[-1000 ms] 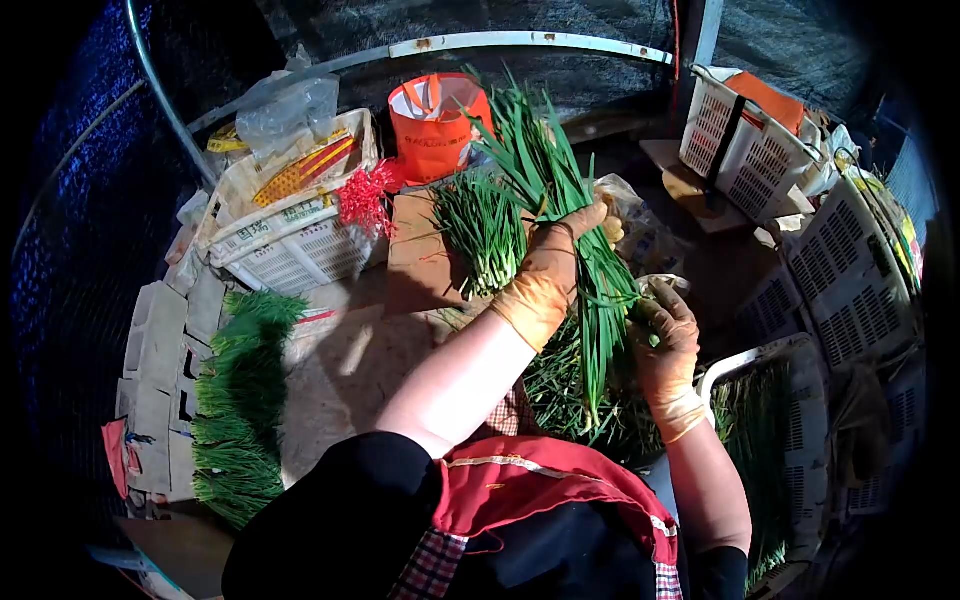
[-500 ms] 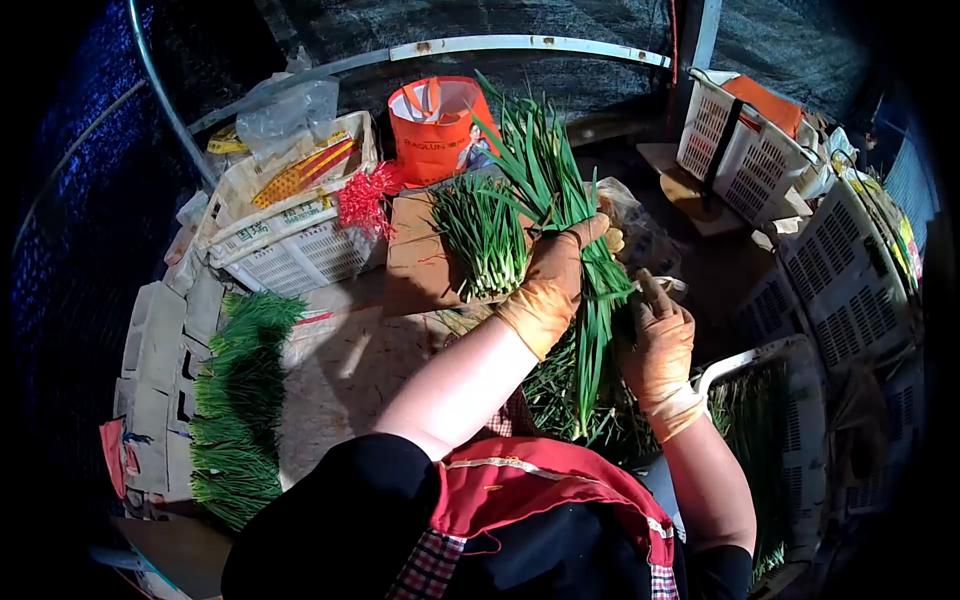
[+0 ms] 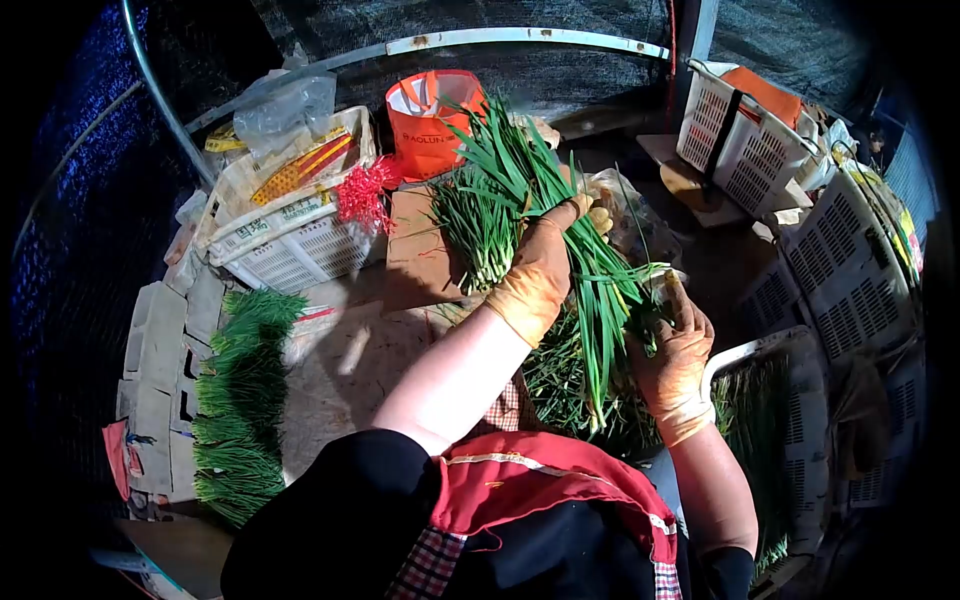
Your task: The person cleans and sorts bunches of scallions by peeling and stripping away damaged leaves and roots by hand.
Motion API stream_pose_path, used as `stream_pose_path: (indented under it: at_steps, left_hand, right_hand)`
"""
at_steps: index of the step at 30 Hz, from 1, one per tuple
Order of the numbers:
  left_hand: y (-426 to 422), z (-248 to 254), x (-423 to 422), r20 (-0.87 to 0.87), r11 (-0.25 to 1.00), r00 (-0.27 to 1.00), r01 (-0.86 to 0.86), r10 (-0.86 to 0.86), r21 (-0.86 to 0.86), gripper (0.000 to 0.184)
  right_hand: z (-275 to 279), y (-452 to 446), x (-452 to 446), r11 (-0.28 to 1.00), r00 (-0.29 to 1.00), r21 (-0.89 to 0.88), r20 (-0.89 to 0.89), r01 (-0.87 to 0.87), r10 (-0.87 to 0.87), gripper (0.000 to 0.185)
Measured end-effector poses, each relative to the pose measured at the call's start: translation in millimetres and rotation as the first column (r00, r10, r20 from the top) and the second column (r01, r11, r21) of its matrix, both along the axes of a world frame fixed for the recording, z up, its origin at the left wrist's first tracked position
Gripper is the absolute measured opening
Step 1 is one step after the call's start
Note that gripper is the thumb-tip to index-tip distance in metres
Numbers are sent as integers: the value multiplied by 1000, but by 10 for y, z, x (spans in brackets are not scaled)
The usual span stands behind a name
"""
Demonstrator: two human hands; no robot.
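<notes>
My left hand [image 3: 542,262], in an orange glove, is wrapped round a bunch of long green leafy stalks [image 3: 596,315]. The leaves fan out up and to the left, and the lower ends hang between my hands. To the right, my right hand [image 3: 678,360], gloved too, has its fingers bent together at the side of the bunch, pinching a few leaf strands. A smaller bundle of green stalks [image 3: 480,225] with pale ends lies on brown cardboard [image 3: 410,270], just left of my left hand. Loose greens [image 3: 560,385] lie beneath the held bunch.
A long row of green stalks [image 3: 238,410] lies at the left. Behind stand a white crate [image 3: 300,255] with red string [image 3: 366,195] and an orange bag [image 3: 422,140]. White crates [image 3: 745,145] stand at the right; one near my right arm holds greens [image 3: 755,450].
The upper leaves of the held bunch have shifted left and down. My left hand has moved slightly left, and my right hand has moved a little to the right, away from the bunch.
</notes>
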State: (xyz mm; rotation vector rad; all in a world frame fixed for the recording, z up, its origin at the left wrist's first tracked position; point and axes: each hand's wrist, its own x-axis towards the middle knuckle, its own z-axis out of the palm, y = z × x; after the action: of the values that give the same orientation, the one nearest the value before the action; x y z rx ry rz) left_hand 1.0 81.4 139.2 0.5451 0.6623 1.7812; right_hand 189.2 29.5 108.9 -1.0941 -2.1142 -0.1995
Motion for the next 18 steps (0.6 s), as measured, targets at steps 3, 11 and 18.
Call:
stream_pose_path:
  at_steps: [3,11,18]
  left_hand:
    - [2,3,-22,47,997,998,53,-50,-64,18]
    - [-100,61,-1,45,964,968,239,-245,116,20]
    - [41,-97,-287,77,990,990,114,-120,81,17]
  right_hand:
    - [4,4,-26,1000,1000,-28,28,-12,13,29]
    - [-29,69,-232,862,756,-327,-647,-388,95,13]
    - [240,51,173,419,426,-455,-889,-786,-168,6]
